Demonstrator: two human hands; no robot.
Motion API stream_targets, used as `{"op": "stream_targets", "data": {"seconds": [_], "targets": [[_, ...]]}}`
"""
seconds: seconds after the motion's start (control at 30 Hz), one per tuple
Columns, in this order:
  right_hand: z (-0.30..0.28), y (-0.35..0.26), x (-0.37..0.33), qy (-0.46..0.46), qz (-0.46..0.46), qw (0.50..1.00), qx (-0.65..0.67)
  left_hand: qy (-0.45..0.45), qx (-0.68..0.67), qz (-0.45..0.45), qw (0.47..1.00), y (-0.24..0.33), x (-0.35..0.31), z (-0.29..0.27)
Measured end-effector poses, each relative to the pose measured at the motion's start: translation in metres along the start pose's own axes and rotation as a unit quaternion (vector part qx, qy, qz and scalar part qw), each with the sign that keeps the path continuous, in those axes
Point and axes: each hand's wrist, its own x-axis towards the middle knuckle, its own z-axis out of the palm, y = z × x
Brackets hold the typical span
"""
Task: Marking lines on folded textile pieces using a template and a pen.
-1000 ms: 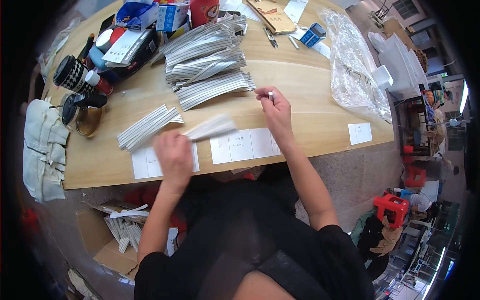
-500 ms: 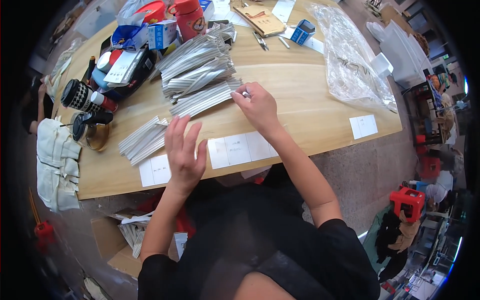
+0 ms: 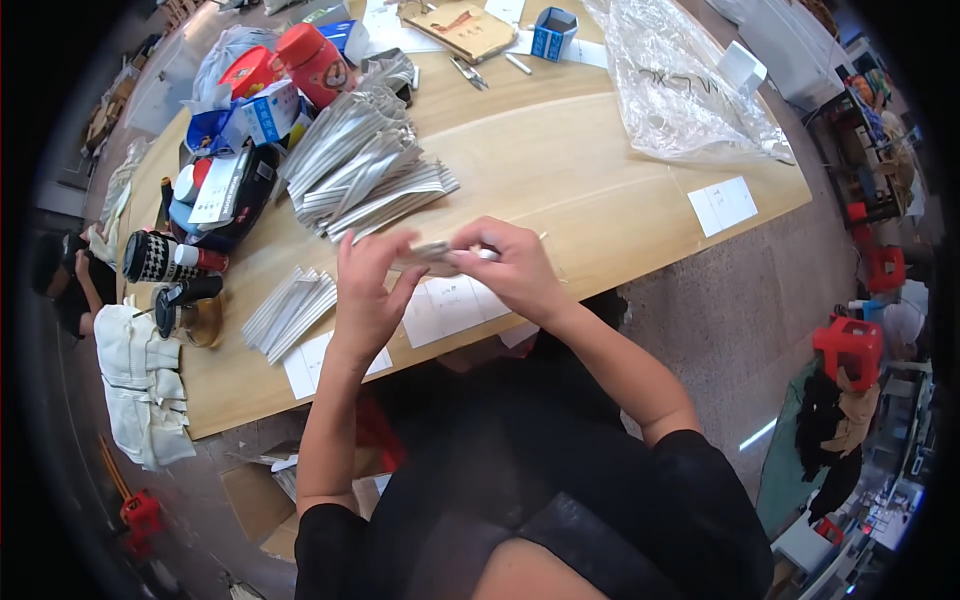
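Note:
Both my hands meet above the table's near edge. Between them is a small bundle of grey-white strips [image 3: 428, 254], blurred by motion. My left hand [image 3: 372, 290] has its thumb and fingers curled round the left end of the bundle. At the other end, my right hand [image 3: 515, 268] pinches it, with a small white stick-like piece [image 3: 488, 254] also showing between the fingers. Just beyond lies a large heap of similar striped strips [image 3: 365, 165]. A smaller stack of strips [image 3: 290, 312] sits left of my left hand. Marked white paper cards [image 3: 455, 308] lie under my hands.
At the left stand a black tray [image 3: 245, 205] of odds and ends, a patterned cup [image 3: 150, 257] and a glass jug [image 3: 203, 320]. A red bottle [image 3: 318, 65], snips [image 3: 469, 73], a notebook [image 3: 462, 30] and a clear plastic bag [image 3: 680, 90] lie farther back.
My right hand has drawn back from the heap toward my left hand with strips in it. My left hand has closed from open onto them. The view has turned somewhat.

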Motion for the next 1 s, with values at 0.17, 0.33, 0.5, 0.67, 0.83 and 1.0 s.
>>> {"op": "stream_targets", "data": {"seconds": [0.17,0.33,0.5,0.67,0.83,1.0], "targets": [[-0.043,0.018,-0.061,0.101,0.099,0.990,0.022,-0.105,-0.111,-0.113,0.982,0.011,-0.033,0.027],[-0.039,0.051,-0.080,0.167,-0.017,0.953,-0.251,-0.088,0.048,-0.143,0.985,0.022,-0.044,0.037],[-0.037,0.047,-0.080,0.113,-0.069,0.920,-0.368,-0.058,0.079,-0.191,0.977,0.019,-0.053,0.040],[-0.038,0.050,-0.082,0.106,-0.134,0.910,-0.378,-0.037,0.073,-0.240,0.967,0.013,-0.064,0.039],[-0.039,0.048,-0.083,0.099,-0.131,0.908,-0.386,-0.041,0.086,-0.239,0.966,0.013,-0.066,0.039],[-0.039,0.050,-0.082,0.102,-0.127,0.911,-0.379,0.013,0.084,-0.236,0.968,0.024,-0.059,0.044]]}}
